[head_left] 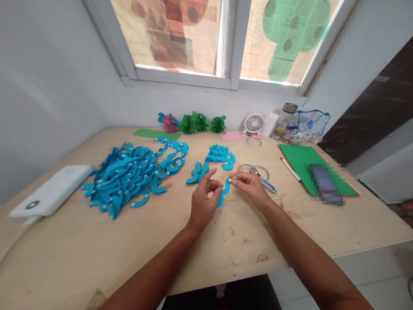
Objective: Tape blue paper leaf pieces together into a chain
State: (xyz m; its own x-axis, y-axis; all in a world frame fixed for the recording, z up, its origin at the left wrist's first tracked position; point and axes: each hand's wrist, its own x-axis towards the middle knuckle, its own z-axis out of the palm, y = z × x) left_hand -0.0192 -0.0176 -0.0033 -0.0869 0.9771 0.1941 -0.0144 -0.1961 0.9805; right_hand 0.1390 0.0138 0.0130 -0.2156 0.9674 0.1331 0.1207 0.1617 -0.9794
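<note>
A curved blue paper strip (223, 196) with a small white patch at its upper end is held between my hands, above the front middle of the table. My left hand (206, 196) pinches its left side with thumb and finger. At the white patch, the fingertips of my right hand (250, 185) close on the strip's upper end. Just beyond my hands lie a small group of blue paper arcs (196, 173) and a stacked row of joined blue arcs (219, 154). To the left spreads a large heap of blue paper arcs (124, 176), many with white patches.
A white power bank (53, 189) with a cable lies at left. Scissors (266, 183) and rings (247, 168) lie beyond my right hand. Green sheets (300, 161), a pen (290, 169), a small fan (254, 124), a bottle (284, 122) and green paper shapes (200, 122) stand or lie farther off.
</note>
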